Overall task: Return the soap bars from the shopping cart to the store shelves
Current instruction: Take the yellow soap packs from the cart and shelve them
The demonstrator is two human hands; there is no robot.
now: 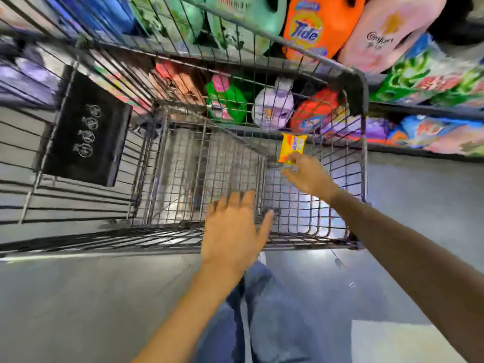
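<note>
A grey wire shopping cart [362, 106] fills the middle of the head view, seen from above. My right hand [310, 175] is inside it near the right wall, fingers pinched on the lower edge of a yellow-orange wrapped soap bar [292, 146] that stands upright above the cart floor. My left hand [233, 234] hovers over the cart's near rim, palm down, fingers spread, holding nothing. The store shelves [424, 111] run along the top and right, just beyond the cart's far side.
The shelves hold detergent jugs, among them an orange Tide jug [314, 27], a pink bottle [385, 35], green and white bottles seen through the wire, and colourful bags lower right. A black panel [86, 127] hangs on the cart's left end. Grey floor lies below.
</note>
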